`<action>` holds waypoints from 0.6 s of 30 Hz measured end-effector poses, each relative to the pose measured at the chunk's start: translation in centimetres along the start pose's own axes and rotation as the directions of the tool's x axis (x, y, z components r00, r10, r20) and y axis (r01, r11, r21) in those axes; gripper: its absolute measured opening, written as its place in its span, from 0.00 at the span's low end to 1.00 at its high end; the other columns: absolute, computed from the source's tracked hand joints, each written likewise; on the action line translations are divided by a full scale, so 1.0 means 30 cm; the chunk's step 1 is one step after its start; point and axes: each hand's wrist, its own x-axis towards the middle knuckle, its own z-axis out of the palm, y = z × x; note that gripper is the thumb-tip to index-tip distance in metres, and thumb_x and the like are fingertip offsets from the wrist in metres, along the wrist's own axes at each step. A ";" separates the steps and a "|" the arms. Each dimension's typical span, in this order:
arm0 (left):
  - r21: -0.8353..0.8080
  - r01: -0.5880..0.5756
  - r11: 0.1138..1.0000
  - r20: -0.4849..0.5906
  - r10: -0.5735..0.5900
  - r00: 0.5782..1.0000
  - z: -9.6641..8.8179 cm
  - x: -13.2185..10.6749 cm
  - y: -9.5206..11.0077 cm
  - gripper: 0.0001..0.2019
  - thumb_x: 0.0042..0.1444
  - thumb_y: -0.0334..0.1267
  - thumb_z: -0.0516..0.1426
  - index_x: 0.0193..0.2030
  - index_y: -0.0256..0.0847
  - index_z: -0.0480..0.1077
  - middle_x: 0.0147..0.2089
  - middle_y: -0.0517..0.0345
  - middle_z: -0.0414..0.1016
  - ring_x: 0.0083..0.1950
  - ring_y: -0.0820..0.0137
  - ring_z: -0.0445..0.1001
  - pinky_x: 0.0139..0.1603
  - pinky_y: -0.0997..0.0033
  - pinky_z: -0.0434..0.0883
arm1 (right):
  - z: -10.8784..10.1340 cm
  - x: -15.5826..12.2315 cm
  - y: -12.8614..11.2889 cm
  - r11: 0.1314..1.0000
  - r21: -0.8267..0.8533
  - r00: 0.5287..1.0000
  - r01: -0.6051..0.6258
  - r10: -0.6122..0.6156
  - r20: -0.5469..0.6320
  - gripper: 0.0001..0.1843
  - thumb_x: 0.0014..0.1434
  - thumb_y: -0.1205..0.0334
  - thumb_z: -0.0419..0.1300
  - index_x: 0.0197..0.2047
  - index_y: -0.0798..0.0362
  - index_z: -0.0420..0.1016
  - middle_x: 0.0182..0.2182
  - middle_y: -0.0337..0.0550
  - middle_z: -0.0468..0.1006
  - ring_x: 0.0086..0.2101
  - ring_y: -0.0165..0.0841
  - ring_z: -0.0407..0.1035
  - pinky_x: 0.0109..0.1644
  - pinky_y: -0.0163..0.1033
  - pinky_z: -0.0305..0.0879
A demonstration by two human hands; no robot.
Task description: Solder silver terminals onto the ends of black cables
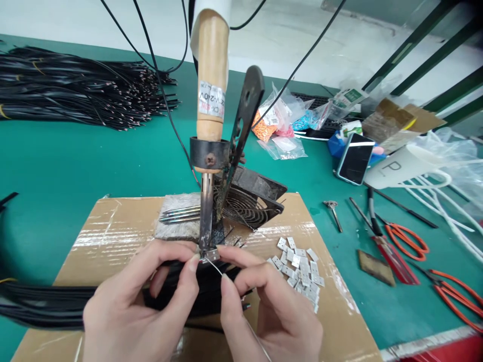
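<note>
A soldering iron (211, 80) with a pale wooden handle stood upright in a black clamp collar (209, 154), its tip pointing down between the person's two hands. The right hand (266, 296) held a thin silvery wire (214, 265) between thumb and forefinger, the wire's far end reaching the area under the tip. That hand's forefinger stretched to a small two-holed metal plate (213, 255), which lay right by the iron's tip. The left hand (147, 301) had its thumb and forefinger brought narrowly together just left of the tip; whatever lay between them was hidden, so I could not tell what it gripped. Beneath the hands ran a bundle of black cables (45, 306), coming in from the left over a cardboard sheet (109, 236). On that sheet, a black fan (251, 198) leaned behind the iron to the right, slim metal rods (181, 214) rested on a greyish pad (171, 203) to the left, and a loose pile of similar plates (302, 269) lay right of the right hand. On the green tabletop (143, 161), a larger stack of black cables (75, 90) occupied the far left, while a smartphone (353, 159) leaned near a white mug (396, 168) on the far right.
</note>
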 end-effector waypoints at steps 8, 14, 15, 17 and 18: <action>-0.020 -0.027 0.999 0.053 0.028 0.998 0.002 -0.002 -0.001 0.03 0.65 0.40 0.62 0.40 0.51 0.78 0.40 0.67 0.82 0.40 0.75 0.81 0.39 0.81 0.75 | -0.001 -0.005 0.009 1.000 -0.013 1.000 0.023 -0.023 -0.014 0.12 0.61 0.71 0.64 0.29 0.47 0.74 0.42 0.30 0.89 0.40 0.25 0.84 0.47 0.27 0.76; -0.068 -0.032 0.997 0.075 0.037 0.996 0.000 -0.003 -0.003 0.03 0.67 0.40 0.61 0.42 0.52 0.77 0.42 0.68 0.81 0.43 0.75 0.81 0.45 0.82 0.76 | -0.019 -0.001 0.024 0.996 -0.047 0.997 0.072 -0.070 0.038 0.11 0.60 0.72 0.65 0.31 0.46 0.75 0.41 0.27 0.88 0.41 0.25 0.84 0.47 0.26 0.76; -0.069 -0.035 0.997 0.075 0.040 0.996 -0.001 -0.006 -0.005 0.03 0.67 0.40 0.60 0.42 0.52 0.77 0.42 0.68 0.81 0.43 0.75 0.81 0.46 0.82 0.76 | -0.022 0.001 0.027 0.995 -0.049 0.995 0.088 -0.086 0.053 0.11 0.60 0.72 0.65 0.32 0.46 0.76 0.42 0.27 0.89 0.41 0.25 0.84 0.47 0.26 0.76; -0.070 -0.039 0.997 0.074 0.044 0.996 0.000 -0.010 -0.008 0.03 0.67 0.40 0.60 0.42 0.52 0.76 0.43 0.68 0.81 0.44 0.75 0.80 0.45 0.82 0.75 | -0.026 0.005 0.029 0.991 -0.048 0.990 0.121 -0.117 0.077 0.11 0.61 0.73 0.65 0.33 0.46 0.77 0.42 0.27 0.89 0.42 0.24 0.84 0.48 0.25 0.76; -0.071 -0.040 0.997 0.073 0.045 0.996 0.000 -0.011 -0.009 0.03 0.67 0.40 0.61 0.42 0.52 0.76 0.43 0.68 0.81 0.43 0.75 0.80 0.45 0.82 0.75 | -0.026 0.006 0.029 0.991 -0.049 0.989 0.128 -0.124 0.078 0.11 0.61 0.73 0.65 0.33 0.46 0.77 0.42 0.28 0.89 0.41 0.24 0.84 0.48 0.26 0.76</action>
